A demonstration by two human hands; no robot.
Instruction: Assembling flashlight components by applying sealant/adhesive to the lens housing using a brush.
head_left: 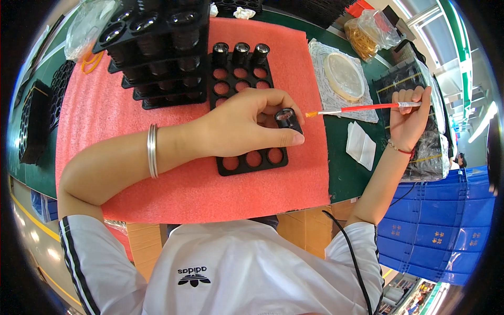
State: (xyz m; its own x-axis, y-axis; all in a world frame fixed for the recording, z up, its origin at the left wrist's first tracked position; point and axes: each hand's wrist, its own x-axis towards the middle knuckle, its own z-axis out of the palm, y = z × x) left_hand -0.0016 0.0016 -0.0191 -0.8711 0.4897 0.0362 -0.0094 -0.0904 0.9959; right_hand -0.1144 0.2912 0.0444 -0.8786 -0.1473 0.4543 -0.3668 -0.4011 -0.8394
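Head view is showing you a pink foam mat [199, 178] covering the green table [344, 173], with a black tray of round holes [247, 157] lying on it. Three small black lens barrels [240, 52] are standing in the tray's far row. A stack of black trays [157, 47] is sitting just beyond on the mat, crowding the tray's far left corner. To your right, a round clear dish [344, 76] is resting on a patterned cloth [320, 89], a folded white wipe [360, 144] is lying near your right wrist, and a bag of yellow rubber bands [370, 31] is sitting farther back.

Your left hand [241, 126] is reaching across the tray from the left, forearm lying over the mat and hiding the middle holes. Its thumb and fingers are pinching a small black lens [285, 117] above the tray's right edge, glass face turning up toward you.

Your right hand [407, 113] is gripping a red-handled brush [362, 108] in a closed fist, wrist raised. The brush is lying nearly level, long axis running left to right, orange tip pointing left, just beside the lens.
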